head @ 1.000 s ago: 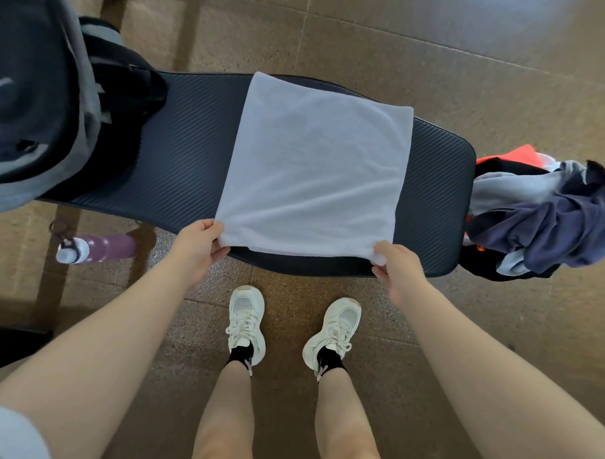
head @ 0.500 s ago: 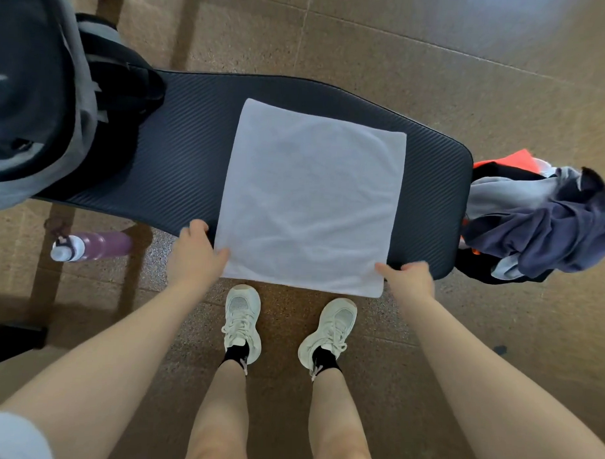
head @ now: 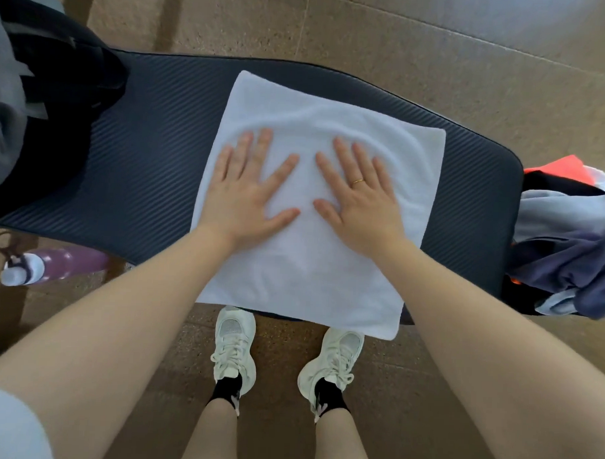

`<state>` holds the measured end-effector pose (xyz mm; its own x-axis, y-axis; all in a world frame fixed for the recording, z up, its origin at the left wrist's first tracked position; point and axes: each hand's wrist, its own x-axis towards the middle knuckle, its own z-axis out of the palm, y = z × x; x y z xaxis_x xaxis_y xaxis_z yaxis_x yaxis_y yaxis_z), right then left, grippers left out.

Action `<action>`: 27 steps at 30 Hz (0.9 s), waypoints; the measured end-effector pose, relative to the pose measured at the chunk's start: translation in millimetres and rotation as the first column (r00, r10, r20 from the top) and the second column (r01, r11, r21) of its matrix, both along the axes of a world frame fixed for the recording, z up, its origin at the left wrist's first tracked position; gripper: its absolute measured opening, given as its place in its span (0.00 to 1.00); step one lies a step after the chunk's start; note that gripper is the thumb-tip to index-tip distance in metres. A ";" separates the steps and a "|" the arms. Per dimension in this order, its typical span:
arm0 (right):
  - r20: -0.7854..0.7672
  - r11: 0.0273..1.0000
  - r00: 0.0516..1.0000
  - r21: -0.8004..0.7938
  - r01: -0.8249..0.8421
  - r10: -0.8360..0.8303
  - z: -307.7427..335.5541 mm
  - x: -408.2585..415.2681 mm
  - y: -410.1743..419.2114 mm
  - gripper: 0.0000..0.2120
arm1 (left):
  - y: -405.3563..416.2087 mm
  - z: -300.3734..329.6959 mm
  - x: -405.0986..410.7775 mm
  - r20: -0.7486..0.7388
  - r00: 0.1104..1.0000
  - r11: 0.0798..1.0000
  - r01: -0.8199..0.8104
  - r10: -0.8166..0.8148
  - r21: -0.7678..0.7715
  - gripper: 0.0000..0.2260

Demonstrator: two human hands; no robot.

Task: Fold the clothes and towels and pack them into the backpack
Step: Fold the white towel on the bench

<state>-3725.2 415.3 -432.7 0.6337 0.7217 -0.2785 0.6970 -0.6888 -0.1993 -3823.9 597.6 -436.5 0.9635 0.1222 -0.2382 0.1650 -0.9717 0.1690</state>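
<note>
A white towel (head: 382, 153), folded to a square, lies across the dark ribbed bench pad (head: 152, 162); its near edge hangs a little over the front of the pad. My left hand (head: 242, 189) presses flat on the towel's left half, fingers spread. My right hand (head: 359, 193), with a ring, presses flat on the middle beside it. A grey and black backpack (head: 28, 92) sits at the pad's left end. A heap of unfolded clothes (head: 565, 238) in grey, navy, black and orange lies at the right end.
A purple water bottle (head: 49, 263) with a white cap lies on the brown tiled floor under the bench's left side. My feet in white sneakers (head: 235, 343) stand close to the bench's front edge.
Both hands let go of the towel's near corners and moved forward onto its top, now lying flat with spread fingers. The towel stays on the pad, slightly wrinkled around the fingers.
</note>
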 end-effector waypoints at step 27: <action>0.035 0.929 0.948 -0.192 0.317 -0.316 11.8 10.8 -65.4 0.34 | 35.0 12.2 49.7 -0.048 0.979 0.971 -0.187 0.196 0.152 0.33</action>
